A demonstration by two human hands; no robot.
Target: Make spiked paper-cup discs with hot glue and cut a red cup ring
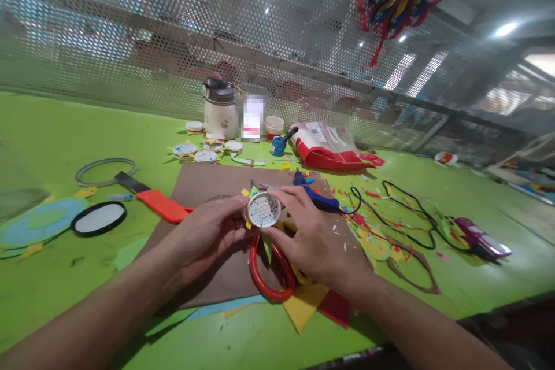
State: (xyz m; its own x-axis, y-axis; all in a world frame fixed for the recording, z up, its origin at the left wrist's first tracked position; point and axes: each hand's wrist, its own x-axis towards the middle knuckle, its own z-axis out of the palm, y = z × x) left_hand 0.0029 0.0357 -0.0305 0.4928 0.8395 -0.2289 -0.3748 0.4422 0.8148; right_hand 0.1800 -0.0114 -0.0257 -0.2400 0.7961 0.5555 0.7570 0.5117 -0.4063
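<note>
Both of my hands hold a small round white craft disc (263,210), with a dotted, grid-lined face and bits of yellow and green sticking out from its edge. My left hand (214,228) grips its left side with closed fingers. On its right edge, the thumb and fingers of my right hand (306,228) are closed. Just under the disc lies a pair of scissors with red (272,296) and yellow handles, on a brown board (203,277). A blue glue gun (323,201) rests behind my right hand. An orange-handled cutter (162,206) lies beyond my left hand.
Similar discs (205,156) sit near a white flask (220,113), a phone (252,118) and a blue paint jar (278,145). A red plastic packet (329,153) lies behind. Black cord (418,208) and paper scraps spread at right; a black-rimmed oval (99,218) is at left.
</note>
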